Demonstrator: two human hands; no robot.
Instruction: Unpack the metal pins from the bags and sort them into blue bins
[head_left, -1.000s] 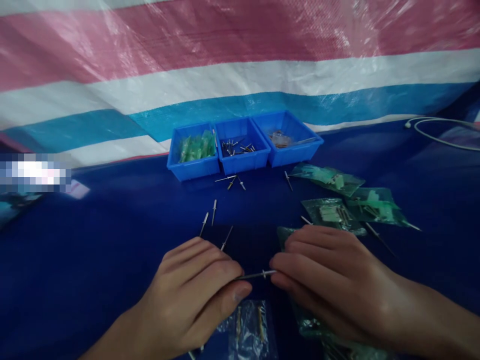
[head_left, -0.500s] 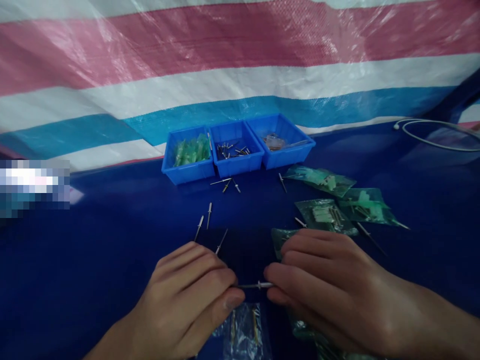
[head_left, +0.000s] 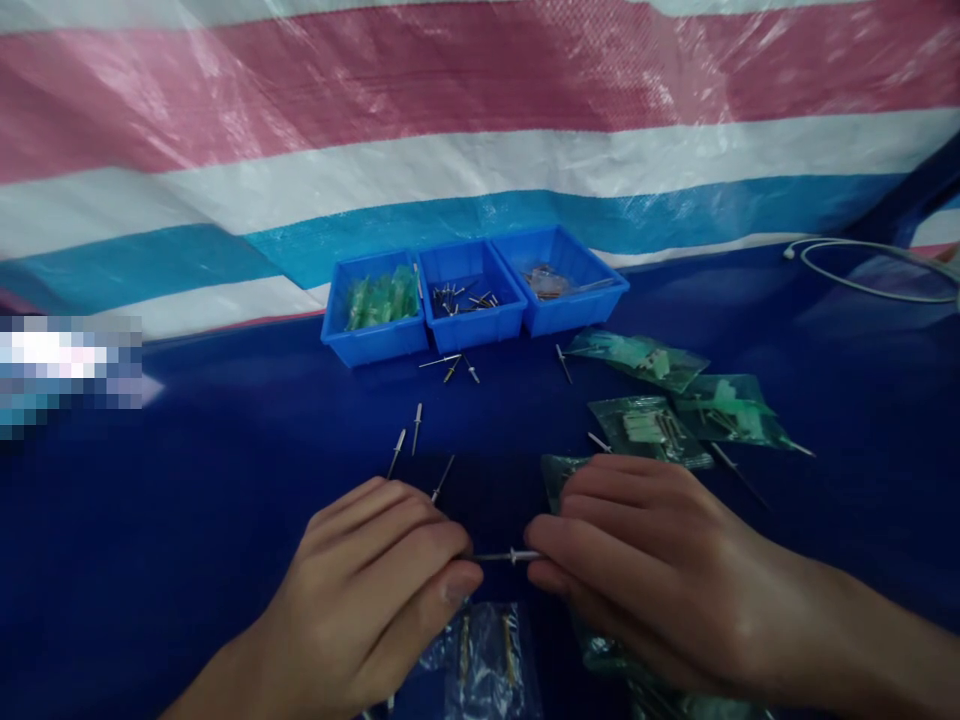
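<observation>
A thin metal rivet (head_left: 513,556) with a flange near its middle spans the gap between my hands. My left hand (head_left: 375,590) pinches its thin left end between thumb and fingers. The thicker right end is gripped by my right hand (head_left: 660,570), whose fingers are curled. Below the rivet lies a clear plastic bag (head_left: 489,660) with gold-coloured pieces inside. Loose rivets lie beyond my left hand, one of them (head_left: 418,428) upright in view. A green-tinted bag (head_left: 559,475) is partly hidden behind my right hand.
Three blue bins stand at the back: one with green packets (head_left: 375,345), one with loose rivets (head_left: 476,325), one with clear packets (head_left: 577,312). Green bags (head_left: 649,430) of parts lie at the right. A pale cable (head_left: 862,290) loops at the far right.
Both hands and the rivet between them have moved up slightly in the view. Their hold on it looks the same.
</observation>
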